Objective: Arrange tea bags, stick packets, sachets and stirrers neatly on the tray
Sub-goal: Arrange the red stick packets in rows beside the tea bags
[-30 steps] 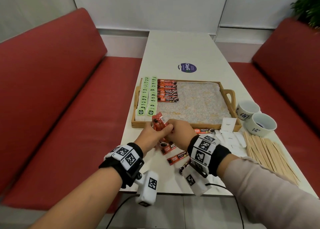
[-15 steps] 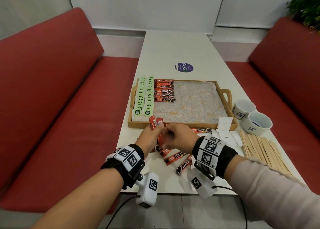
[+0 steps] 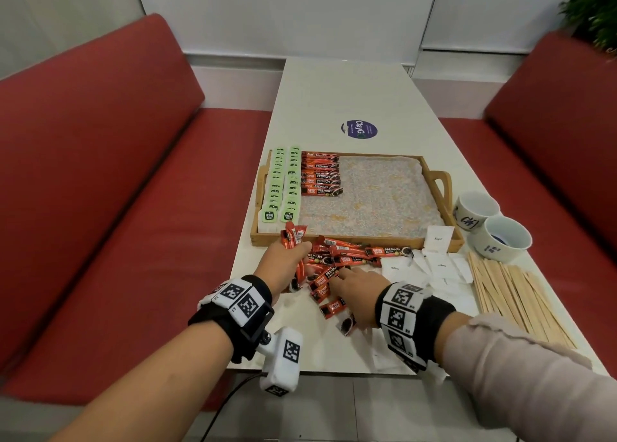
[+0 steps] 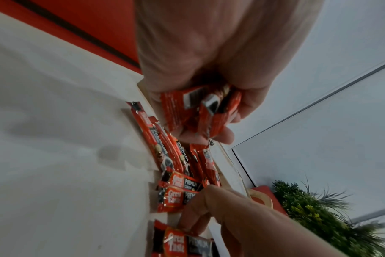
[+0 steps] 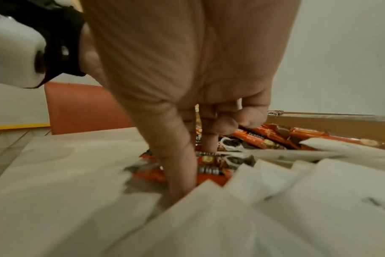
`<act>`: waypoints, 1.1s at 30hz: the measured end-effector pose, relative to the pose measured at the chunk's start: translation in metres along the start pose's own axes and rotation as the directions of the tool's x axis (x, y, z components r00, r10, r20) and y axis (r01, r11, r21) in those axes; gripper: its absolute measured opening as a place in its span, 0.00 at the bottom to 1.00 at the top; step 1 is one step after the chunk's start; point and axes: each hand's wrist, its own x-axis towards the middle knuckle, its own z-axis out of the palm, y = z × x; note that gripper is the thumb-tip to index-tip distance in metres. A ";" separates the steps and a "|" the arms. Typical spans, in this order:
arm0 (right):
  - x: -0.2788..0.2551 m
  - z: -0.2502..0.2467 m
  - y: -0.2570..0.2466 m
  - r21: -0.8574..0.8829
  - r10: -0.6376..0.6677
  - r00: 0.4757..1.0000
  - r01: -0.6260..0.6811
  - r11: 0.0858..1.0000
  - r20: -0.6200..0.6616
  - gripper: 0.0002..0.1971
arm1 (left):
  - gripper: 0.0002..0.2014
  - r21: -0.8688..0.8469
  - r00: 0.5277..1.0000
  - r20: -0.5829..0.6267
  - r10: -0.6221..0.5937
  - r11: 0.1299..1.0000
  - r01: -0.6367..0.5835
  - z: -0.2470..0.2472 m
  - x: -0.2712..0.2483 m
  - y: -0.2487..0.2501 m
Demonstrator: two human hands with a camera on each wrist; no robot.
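Left fingers [image 4: 220,133] clutch gathered sticks [image 4: 200,111], freeing right fingers [image 5: 182,170], spread, to draw another off the bench [image 3: 334,348].

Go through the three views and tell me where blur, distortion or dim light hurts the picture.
Head view: sharp at the tray, wide-angle bending at the edges, the plant smeared. Left wrist view: dim, the left hand soft around its red stick packets, lower packet print readable. Right wrist view: white sachets in front blurred, right hand fairly clear.
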 end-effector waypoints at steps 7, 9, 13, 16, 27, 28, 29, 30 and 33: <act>0.006 -0.003 -0.003 -0.002 -0.001 1.000 0.001 1.000 -0.001 0.25 | 0.08 0.017 1.000 -0.004 -0.006 1.000 0.006 -0.004 -0.007 -0.002; 0.007 -0.003 -0.003 -0.012 -0.003 1.000 0.004 1.000 0.014 0.24 | 0.08 0.011 1.000 -0.011 -0.004 1.000 0.004 -0.005 -0.009 -0.001; 0.009 -0.003 -0.004 0.011 -0.004 0.999 0.004 1.000 0.034 0.21 | 0.03 0.003 1.000 -0.023 -0.012 1.000 0.012 -0.007 -0.012 0.000; 0.008 -0.006 -0.004 0.067 0.022 0.999 -0.023 0.998 0.024 0.18 | 0.04 -0.014 1.000 -0.022 -0.007 1.000 0.007 -0.009 -0.013 0.000; 0.000 -0.038 0.006 0.723 0.325 0.889 0.011 0.691 -0.324 0.20 | 0.10 -0.083 0.997 -0.035 0.068 0.994 -0.070 -0.012 -0.012 0.002; 0.000 -0.041 0.006 0.783 0.346 0.879 0.048 0.620 -0.328 0.21 | 0.10 -0.077 0.997 -0.027 0.074 0.994 -0.076 -0.011 -0.013 0.003; 0.000 -0.043 0.005 0.826 0.358 0.875 0.078 0.559 -0.325 0.21 | 0.10 -0.071 0.997 -0.014 0.080 0.994 -0.081 -0.010 -0.014 0.003; 0.000 -0.045 0.004 0.851 0.362 0.875 0.100 0.516 -0.322 0.21 | 0.09 -0.071 0.996 0.000 0.084 0.994 -0.084 -0.009 -0.014 0.004; 0.001 -0.050 -0.001 0.878 0.348 0.880 0.141 0.458 -0.323 0.22 | 0.07 -0.099 0.996 0.038 0.077 0.992 -0.072 -0.006 -0.016 0.008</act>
